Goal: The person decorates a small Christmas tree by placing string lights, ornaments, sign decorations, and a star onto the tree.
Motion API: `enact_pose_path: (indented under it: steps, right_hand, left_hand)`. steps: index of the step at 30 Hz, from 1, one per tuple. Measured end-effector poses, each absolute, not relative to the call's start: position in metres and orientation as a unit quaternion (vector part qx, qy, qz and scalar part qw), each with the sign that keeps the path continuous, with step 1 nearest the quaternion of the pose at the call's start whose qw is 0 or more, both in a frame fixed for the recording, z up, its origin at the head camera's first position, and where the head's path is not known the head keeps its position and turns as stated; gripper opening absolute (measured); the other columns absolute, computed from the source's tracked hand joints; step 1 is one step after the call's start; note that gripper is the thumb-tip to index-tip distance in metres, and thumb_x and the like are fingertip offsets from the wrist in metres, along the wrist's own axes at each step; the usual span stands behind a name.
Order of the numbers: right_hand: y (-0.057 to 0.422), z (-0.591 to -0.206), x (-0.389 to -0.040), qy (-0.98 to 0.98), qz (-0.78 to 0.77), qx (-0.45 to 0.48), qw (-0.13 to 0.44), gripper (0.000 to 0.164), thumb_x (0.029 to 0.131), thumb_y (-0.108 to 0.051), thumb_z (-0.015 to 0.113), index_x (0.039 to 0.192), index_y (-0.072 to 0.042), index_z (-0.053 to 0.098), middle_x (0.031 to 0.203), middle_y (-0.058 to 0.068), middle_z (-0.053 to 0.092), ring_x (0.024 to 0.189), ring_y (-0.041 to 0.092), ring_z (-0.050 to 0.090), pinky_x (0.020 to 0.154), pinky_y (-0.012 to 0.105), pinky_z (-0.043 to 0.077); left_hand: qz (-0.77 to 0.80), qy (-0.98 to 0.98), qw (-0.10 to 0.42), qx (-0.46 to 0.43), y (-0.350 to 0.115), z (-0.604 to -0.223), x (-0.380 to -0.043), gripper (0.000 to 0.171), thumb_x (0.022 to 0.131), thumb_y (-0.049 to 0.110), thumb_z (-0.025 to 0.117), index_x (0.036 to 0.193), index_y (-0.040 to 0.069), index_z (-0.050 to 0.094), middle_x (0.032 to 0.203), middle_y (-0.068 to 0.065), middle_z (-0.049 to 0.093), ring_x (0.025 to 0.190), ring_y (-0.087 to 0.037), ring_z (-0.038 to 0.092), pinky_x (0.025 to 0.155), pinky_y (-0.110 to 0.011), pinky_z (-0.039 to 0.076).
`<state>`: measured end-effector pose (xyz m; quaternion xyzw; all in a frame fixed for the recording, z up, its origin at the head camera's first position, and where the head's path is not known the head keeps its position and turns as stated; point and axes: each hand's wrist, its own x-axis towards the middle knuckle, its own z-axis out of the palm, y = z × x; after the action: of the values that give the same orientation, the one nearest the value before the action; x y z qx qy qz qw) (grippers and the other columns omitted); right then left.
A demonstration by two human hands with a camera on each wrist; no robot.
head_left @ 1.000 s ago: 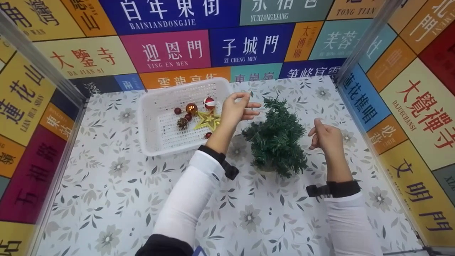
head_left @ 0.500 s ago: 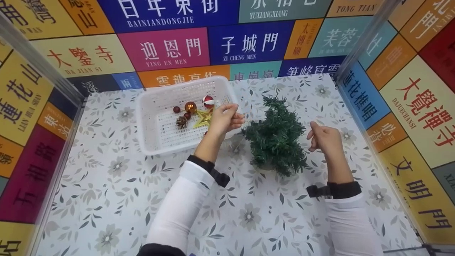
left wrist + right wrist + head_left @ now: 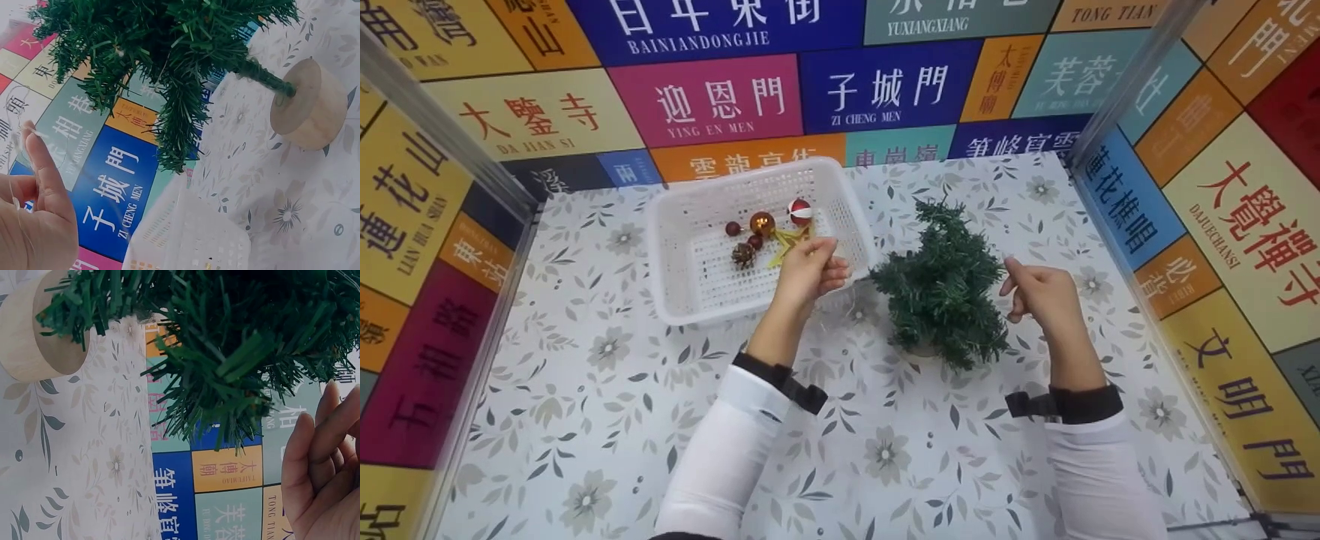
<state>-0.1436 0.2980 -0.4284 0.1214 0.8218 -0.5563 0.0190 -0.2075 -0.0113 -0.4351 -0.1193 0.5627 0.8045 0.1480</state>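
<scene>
My left hand (image 3: 808,271) is over the basket's right front corner, thumb and fingers drawn together on a thin clear wire (image 3: 66,152). In the left wrist view the wire loops past the fingertips and across the palm. A small green artificial Christmas tree (image 3: 941,281) stands upright to the right of this hand, on a round wooden base (image 3: 309,104). My right hand (image 3: 1046,296) is at the tree's right side, fingers loosely bent and fingertips close to the branches. Nothing shows between them in the right wrist view (image 3: 323,478).
A white plastic basket (image 3: 675,315) stands left of the tree. In it lie a gold star (image 3: 784,244), a red-and-white ball (image 3: 799,211), an orange shiny ball (image 3: 762,223), a pine cone (image 3: 743,256) and small dark red balls (image 3: 733,229). Printed panels (image 3: 705,101) wall the table.
My left hand has drawn away from the tree, left and toward me, across the basket's edge, now covering part of the star. My right hand has shifted slightly toward the tree, which stays in place.
</scene>
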Motion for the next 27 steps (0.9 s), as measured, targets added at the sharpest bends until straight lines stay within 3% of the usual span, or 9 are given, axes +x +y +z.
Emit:
enact_pose_path:
  steps: [5,11,14,20,27]
  right_hand:
    - [0.298,-0.427,-0.142,0.833,-0.540,0.118,0.010,0.055,0.087,-0.053,0.054,0.070,-0.001,0.064,0.042,-0.002,0.047,0.042,0.018,0.056,0.054,0.027,0.051]
    - [0.301,-0.427,-0.137,0.861,-0.494,0.124,-0.005,0.054,0.084,-0.058,0.055,0.071,-0.006,0.063,0.046,-0.003,0.049,0.047,0.019,0.050,0.045,0.030,0.033]
    - [0.301,-0.428,-0.135,0.846,-0.517,0.126,-0.016,0.049,0.085,-0.053,0.057,0.075,-0.006,0.062,0.050,-0.004,0.049,0.050,0.015,0.047,0.050,0.028,0.036]
    - [0.301,-0.430,-0.130,0.739,-0.666,0.101,-0.021,0.029,0.091,-0.029,0.059,0.087,-0.001,0.062,0.059,-0.001,0.051,0.054,0.011,0.055,0.060,0.022,0.049]
    - [0.299,-0.434,-0.125,0.713,-0.700,0.044,-0.010,0.033,0.093,-0.021,0.057,0.112,0.006,0.060,0.071,0.001,0.052,0.057,0.012,0.053,0.059,0.023,0.047]
  left_hand:
    - [0.820,0.542,0.136,-0.121,-0.020,-0.438,-0.194,0.032,0.095,0.015,0.053,0.120,-0.004,0.049,0.064,-0.006,0.058,0.049,-0.010,0.058,0.047,-0.020,0.050]
    - [0.827,0.533,0.124,-0.130,-0.027,-0.443,-0.180,0.035,0.095,0.015,0.054,0.122,-0.007,0.045,0.061,-0.005,0.058,0.046,-0.010,0.057,0.046,-0.020,0.050]
    - [0.829,0.529,0.121,-0.132,-0.030,-0.445,-0.175,0.039,0.094,0.015,0.054,0.123,-0.008,0.044,0.060,-0.005,0.058,0.045,-0.010,0.056,0.045,-0.020,0.050]
    - [0.837,0.519,0.120,-0.125,-0.037,-0.444,-0.159,0.038,0.095,0.016,0.052,0.124,-0.008,0.043,0.059,-0.004,0.058,0.045,-0.009,0.056,0.045,-0.019,0.049]
    - [0.841,0.520,0.103,-0.104,-0.044,-0.444,-0.132,0.031,0.095,0.018,0.053,0.116,-0.004,0.048,0.059,-0.005,0.058,0.046,-0.011,0.057,0.045,-0.020,0.049]
